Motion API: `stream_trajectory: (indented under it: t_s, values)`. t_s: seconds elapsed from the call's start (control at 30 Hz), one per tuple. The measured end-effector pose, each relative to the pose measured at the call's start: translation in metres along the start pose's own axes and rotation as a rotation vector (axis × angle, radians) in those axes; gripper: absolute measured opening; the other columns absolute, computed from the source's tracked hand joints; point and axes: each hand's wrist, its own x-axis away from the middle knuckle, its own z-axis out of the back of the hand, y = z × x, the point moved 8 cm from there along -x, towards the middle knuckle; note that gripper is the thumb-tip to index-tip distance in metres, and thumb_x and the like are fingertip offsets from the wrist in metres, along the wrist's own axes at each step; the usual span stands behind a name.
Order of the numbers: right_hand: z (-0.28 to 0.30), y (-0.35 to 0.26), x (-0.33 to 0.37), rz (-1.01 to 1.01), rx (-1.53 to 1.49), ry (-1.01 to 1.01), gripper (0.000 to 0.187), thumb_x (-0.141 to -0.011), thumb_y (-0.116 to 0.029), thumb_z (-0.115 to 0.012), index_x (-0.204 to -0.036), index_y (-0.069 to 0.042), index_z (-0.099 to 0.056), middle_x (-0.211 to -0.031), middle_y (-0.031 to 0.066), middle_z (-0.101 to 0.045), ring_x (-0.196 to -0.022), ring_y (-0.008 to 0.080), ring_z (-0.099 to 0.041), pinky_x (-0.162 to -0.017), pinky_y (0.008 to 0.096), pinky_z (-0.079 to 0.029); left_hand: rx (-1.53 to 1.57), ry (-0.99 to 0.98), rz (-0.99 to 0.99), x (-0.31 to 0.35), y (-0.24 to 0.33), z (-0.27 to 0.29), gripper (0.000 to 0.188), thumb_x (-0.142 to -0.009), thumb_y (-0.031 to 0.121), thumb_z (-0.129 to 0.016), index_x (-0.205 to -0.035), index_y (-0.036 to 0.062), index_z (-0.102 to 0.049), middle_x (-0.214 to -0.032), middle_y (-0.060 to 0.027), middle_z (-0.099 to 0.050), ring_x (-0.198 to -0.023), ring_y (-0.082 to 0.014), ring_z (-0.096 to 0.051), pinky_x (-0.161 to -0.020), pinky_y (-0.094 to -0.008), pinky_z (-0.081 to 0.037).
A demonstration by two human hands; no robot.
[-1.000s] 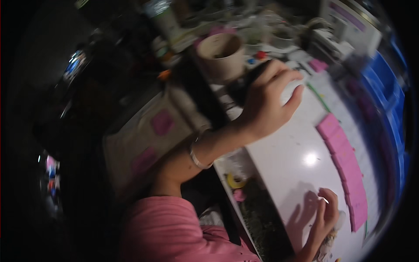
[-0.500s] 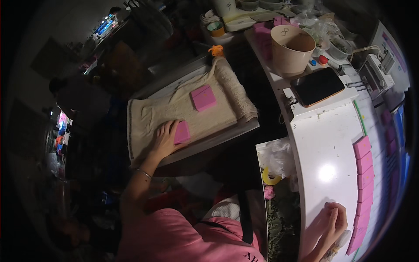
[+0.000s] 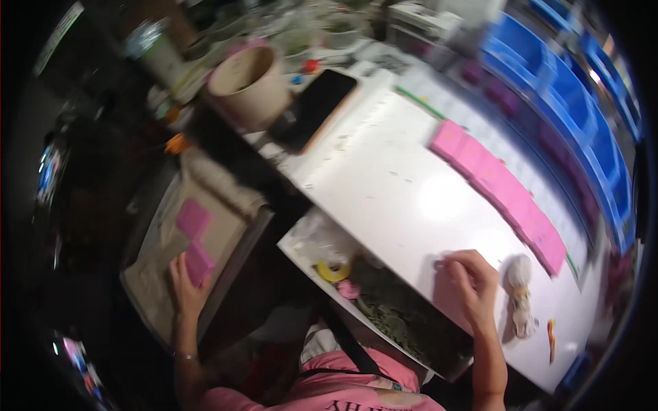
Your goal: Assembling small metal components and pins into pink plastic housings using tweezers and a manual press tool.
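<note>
My left hand [image 3: 190, 284] is closed around a small pink block [image 3: 199, 262], fingers along one side and thumb at its lower end. The grip is over a beige cloth [image 3: 154, 257] spread in a shallow tray on the left. A second pink block [image 3: 193, 218] lies on the cloth just beyond the held one; their corners appear to meet in this view. On the white tabletop [image 3: 384, 178], my right hand [image 3: 473, 281] rests with curled fingers drawn together. Whether anything small sits between those fingertips is hidden.
A row of pink blocks [image 3: 504, 195] runs along the table's far right, before blue bins [image 3: 548, 68]. A phone [image 3: 319, 109] and beige bucket [image 3: 250, 89] stand farther back. An open drawer [image 3: 404, 335] holds yellow tape [image 3: 334, 271]. A pale figurine-like object [image 3: 521, 301] lies beside my right hand.
The view has swung right, blurring the picture, so the tray now sits farther left. My left hand has brought its block closer to the other one. My right hand stays on the tabletop.
</note>
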Motion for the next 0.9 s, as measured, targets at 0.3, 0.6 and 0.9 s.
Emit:
stream_trajectory:
  t_s: [0.3,0.6,0.9]
  values:
    - [-0.018,-0.043,0.011,0.305,-0.012,-0.133,0.076,-0.076,0.000,-0.066,-0.140,-0.005,-0.025,-0.131,0.0167,-0.041,-0.101,0.0246,-0.054,-0.084,0.0326,-0.046,0.460,-0.134,-0.961,-0.078,0.343,-0.030,0.082,-0.066,0.057,-0.069,-0.117,-0.0037,-0.048,-0.107,-0.0167,-0.046,-0.099,-0.0321,-0.049,-0.084,-0.0418,-0.042]
    - [0.037,-0.001,0.013,0.306,0.129,0.096,0.080,-0.069,0.007,-0.062,-0.139,-0.001,-0.023,-0.126,0.0194,-0.039,-0.113,0.0310,-0.047,-0.092,0.0355,-0.045,0.570,-0.287,-1.468,-0.070,0.476,-0.079,0.075,-0.061,0.041,-0.072,-0.118,-0.0001,-0.048,-0.106,-0.0148,-0.045,-0.099,-0.0308,-0.048,-0.088,-0.0416,-0.039]
    - [0.051,-0.011,0.025,0.314,0.280,0.161,0.086,-0.064,-0.003,-0.074,-0.136,0.001,-0.028,-0.127,0.0207,-0.037,-0.114,0.0349,-0.044,-0.093,0.0372,-0.042,0.462,-0.280,-1.447,-0.046,0.498,-0.075,0.074,-0.061,0.030,-0.075,-0.122,-0.0002,-0.045,-0.118,-0.0127,-0.044,-0.119,-0.0297,-0.039,-0.099,-0.0480,-0.029]
